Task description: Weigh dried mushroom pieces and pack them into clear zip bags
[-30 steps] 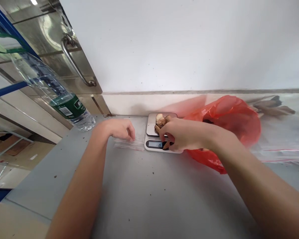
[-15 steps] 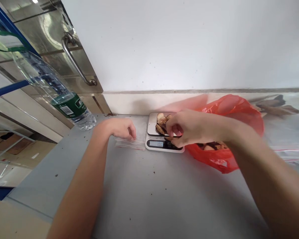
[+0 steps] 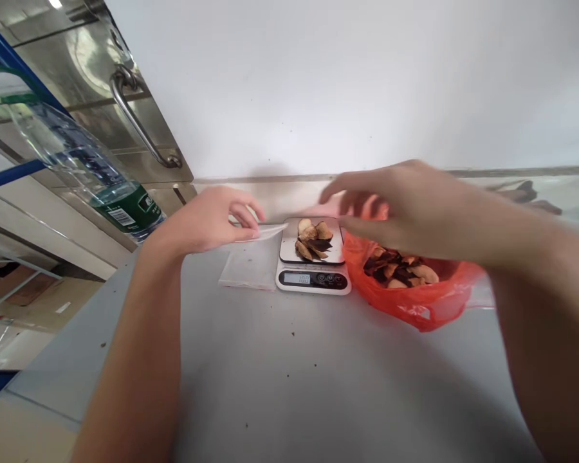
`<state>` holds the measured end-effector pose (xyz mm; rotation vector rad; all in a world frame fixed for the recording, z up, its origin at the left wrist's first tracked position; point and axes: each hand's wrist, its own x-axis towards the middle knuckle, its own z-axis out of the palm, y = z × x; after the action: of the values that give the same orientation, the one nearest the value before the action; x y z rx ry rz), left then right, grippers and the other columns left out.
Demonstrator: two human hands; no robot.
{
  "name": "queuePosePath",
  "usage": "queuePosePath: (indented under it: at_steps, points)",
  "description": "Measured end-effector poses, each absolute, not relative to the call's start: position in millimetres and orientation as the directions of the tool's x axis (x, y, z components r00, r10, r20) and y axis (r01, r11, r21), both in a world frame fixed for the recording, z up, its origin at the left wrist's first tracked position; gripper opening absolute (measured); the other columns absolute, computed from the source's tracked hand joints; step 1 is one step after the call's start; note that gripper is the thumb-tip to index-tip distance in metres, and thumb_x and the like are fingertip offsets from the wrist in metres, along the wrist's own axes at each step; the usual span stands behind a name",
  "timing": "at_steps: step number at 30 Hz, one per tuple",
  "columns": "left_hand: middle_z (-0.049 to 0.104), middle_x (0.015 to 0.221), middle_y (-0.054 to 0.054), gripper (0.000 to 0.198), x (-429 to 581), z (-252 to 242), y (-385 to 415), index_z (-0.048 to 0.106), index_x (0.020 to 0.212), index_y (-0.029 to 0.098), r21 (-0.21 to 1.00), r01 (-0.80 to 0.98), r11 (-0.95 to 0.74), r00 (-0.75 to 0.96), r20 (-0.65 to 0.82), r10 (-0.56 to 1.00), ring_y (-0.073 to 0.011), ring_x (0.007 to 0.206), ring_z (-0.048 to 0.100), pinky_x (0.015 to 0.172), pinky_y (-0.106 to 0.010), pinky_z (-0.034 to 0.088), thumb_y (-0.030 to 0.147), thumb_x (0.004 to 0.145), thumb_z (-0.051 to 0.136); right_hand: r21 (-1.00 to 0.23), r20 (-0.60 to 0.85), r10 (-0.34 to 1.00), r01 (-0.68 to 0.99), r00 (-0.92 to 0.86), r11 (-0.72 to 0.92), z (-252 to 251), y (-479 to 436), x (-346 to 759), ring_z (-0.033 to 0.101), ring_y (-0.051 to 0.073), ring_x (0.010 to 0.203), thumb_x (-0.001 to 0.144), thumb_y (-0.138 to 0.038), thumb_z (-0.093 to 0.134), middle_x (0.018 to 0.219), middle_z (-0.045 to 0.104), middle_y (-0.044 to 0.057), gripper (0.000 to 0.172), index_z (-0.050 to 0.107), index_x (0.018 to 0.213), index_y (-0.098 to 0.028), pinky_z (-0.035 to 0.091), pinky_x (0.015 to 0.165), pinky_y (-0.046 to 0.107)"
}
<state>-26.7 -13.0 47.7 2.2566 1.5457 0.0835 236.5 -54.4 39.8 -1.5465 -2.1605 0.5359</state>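
Left hand (image 3: 217, 218) pinches the edge of a thin clear plastic bag (image 3: 271, 231) between thumb and fingers, at the left of the digital kitchen scale (image 3: 312, 280), with a second clear bag (image 3: 248, 271) flat on the grey tabletop (image 3: 270, 392) just nearer. Dried brown-and-cream slices (image 3: 313, 240) lie heaped on the scale's steel platform, display reading 10.0; right hand (image 3: 390, 202), slightly blurred, is open with fingers parted, above the far-left part of a red plastic bag (image 3: 417, 315) of similar pieces (image 3: 400, 269), right of the scale. Green-labelled clear bottle (image 3: 128, 209) stands at far left, partly behind the left wrist.
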Motion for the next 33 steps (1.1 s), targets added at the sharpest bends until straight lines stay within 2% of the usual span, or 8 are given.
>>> queuePosePath:
  at_steps: [5, 7, 11, 15, 19, 26, 29, 33]
  points:
    - [0.080, 0.106, -0.006, 0.043, -12, 53, -26, 0.065, 0.118, 0.024, 0.344, 0.865, -0.367, 0.375, 0.045, 0.926, -0.0305, 0.107, 0.074, 0.090, -0.037, 0.058, 0.052, 0.086, 0.063, -0.597, 0.134, 0.822, 0.617, -0.553, 0.512, 23, -50, 205, 0.063, 0.016, 0.067, 0.097, -0.019, 0.054, 0.079, 0.072, -0.003, 0.036, 0.070, 0.128, -0.027, 0.045, 0.068, 0.029]
    - [0.080, 0.112, -0.005, 0.040, -9, 53, -29, 0.063, 0.125, 0.027, 0.287, 0.886, -0.364, 0.355, 0.084, 0.931, -0.0292, 0.113, 0.072, 0.094, -0.037, 0.059, 0.048, 0.091, 0.058, -0.619, 0.105, 0.813, 0.602, -0.573, 0.505, 16, -47, 202, 0.056, 0.014, 0.060, 0.100, -0.024, 0.054, 0.071, 0.066, -0.004, 0.019, 0.072, 0.106, -0.023, 0.042, 0.064, 0.028]
    - [0.072, 0.136, -0.003, 0.044, -9, 54, -32, 0.059, 0.140, 0.032, 0.306, 0.856, -0.418, 0.374, 0.193, 0.907, -0.0290, 0.128, 0.064, 0.103, -0.038, 0.056, 0.045, 0.099, 0.049, -0.696, 0.059, 0.928, 0.652, -0.367, 0.302, 15, -47, 196, 0.043, 0.012, 0.051, 0.103, -0.037, 0.052, 0.056, 0.056, -0.002, 0.047, 0.050, 0.059, -0.022, 0.036, 0.055, 0.030]
    - [0.040, 0.172, 0.000, 0.092, -12, 51, -29, 0.039, 0.163, 0.037, 0.427, 0.687, -0.588, 0.604, 0.113, 0.789, -0.0405, 0.155, 0.039, 0.120, -0.044, 0.044, 0.068, 0.083, 0.073, -0.788, 0.163, 0.969, 0.566, -0.188, 0.242, 22, -48, 189, 0.063, 0.016, 0.067, 0.082, -0.011, 0.071, 0.071, 0.072, 0.001, 0.023, 0.063, 0.063, -0.020, 0.047, 0.064, 0.029]
    - [0.014, 0.182, -0.004, 0.136, -7, 45, -26, 0.007, 0.173, 0.036, 0.407, 0.711, -0.574, 0.647, -0.057, 0.761, -0.0460, 0.165, 0.015, 0.128, -0.049, 0.033, 0.075, 0.067, 0.084, -0.831, 0.172, 0.974, 0.510, -0.145, 0.222, 23, -48, 188, 0.063, 0.016, 0.064, 0.072, -0.021, 0.086, 0.071, 0.073, 0.002, 0.021, 0.067, 0.065, -0.020, 0.048, 0.061, 0.030]
    - [0.047, 0.168, -0.009, 0.101, -9, 42, -20, 0.036, 0.163, 0.028, 0.357, 0.822, -0.444, 0.520, -0.152, 0.840, -0.0402, 0.148, 0.048, 0.116, -0.043, 0.045, 0.063, 0.078, 0.077, -0.765, 0.162, 0.977, 0.609, -0.138, 0.213, 27, -45, 199, 0.072, 0.022, 0.081, 0.091, -0.040, 0.071, 0.088, 0.078, 0.005, 0.019, 0.074, 0.096, -0.022, 0.053, 0.069, 0.032]
    - [0.064, 0.148, -0.009, 0.077, -18, 35, -11, 0.054, 0.144, 0.024, 0.322, 0.864, -0.388, 0.479, -0.282, 0.832, -0.0370, 0.128, 0.064, 0.100, -0.038, 0.053, 0.063, 0.080, 0.074, -0.649, 0.091, 0.995, 0.755, -0.045, 0.093, 27, -39, 211, 0.074, 0.029, 0.097, 0.087, -0.039, 0.073, 0.108, 0.080, 0.008, 0.045, 0.069, 0.130, -0.026, 0.055, 0.076, 0.037]
    - [0.061, 0.152, -0.010, 0.087, -26, 24, -1, 0.051, 0.145, 0.024, 0.283, 0.885, -0.369, 0.457, -0.380, 0.804, -0.0372, 0.131, 0.062, 0.098, -0.034, 0.053, 0.074, 0.077, 0.074, -0.464, -0.131, 0.987, 0.886, -0.095, 0.024, 18, -25, 216, 0.072, 0.034, 0.108, 0.082, -0.046, 0.079, 0.113, 0.078, 0.009, 0.074, 0.057, 0.151, -0.030, 0.055, 0.084, 0.041]
